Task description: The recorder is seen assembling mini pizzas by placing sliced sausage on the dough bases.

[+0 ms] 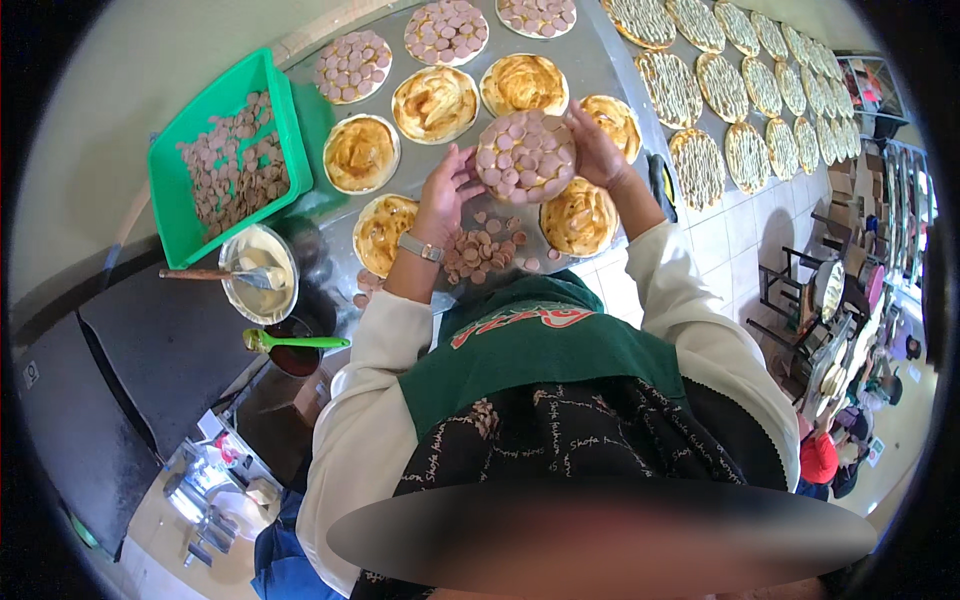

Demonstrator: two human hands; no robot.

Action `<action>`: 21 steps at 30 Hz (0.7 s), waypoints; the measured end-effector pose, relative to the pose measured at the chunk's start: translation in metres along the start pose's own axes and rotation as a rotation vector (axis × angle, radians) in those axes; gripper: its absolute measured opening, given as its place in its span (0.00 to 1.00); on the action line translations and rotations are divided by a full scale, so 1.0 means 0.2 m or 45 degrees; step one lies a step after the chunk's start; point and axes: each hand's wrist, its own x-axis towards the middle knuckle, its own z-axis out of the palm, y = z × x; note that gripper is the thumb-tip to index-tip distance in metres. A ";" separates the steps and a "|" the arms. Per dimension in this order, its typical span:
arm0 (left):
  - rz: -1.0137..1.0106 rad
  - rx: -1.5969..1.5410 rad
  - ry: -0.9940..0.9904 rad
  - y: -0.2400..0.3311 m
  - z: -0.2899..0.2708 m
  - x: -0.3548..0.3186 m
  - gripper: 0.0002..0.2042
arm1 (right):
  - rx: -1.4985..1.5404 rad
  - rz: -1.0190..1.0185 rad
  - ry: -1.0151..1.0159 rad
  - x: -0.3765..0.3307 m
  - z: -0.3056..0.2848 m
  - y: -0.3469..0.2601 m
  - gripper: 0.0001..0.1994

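Note:
Between my two hands is a small round pizza covered with pink sausage slices. My left hand grips its left edge, fingers partly spread along the rim. On the opposite side my right hand has hold of the right edge, some fingers hidden behind it. The pizza overlaps sauced pizza bases around it and seems raised off the metal table. Just below it lies a loose heap of sausage slices. A sauced base sits under my right wrist, and another base is beside my left forearm.
A green crate of sausage slices stands at the left. Near it are a bowl of pale cream with a wooden-handled spatula and a green-handled brush. Rows of drizzled pizzas fill the far right table. Several people are farther right.

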 end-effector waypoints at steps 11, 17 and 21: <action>0.127 0.250 -0.367 0.30 0.83 0.76 0.29 | 0.003 -0.368 0.342 0.07 -0.67 -0.61 0.42; 0.450 0.852 -0.282 0.37 0.80 1.22 0.29 | 0.104 -0.411 0.505 0.27 -0.70 -0.70 0.44; 1.070 1.825 -0.040 0.31 0.78 1.11 0.30 | 0.125 -0.423 0.590 0.26 -0.83 -0.66 0.44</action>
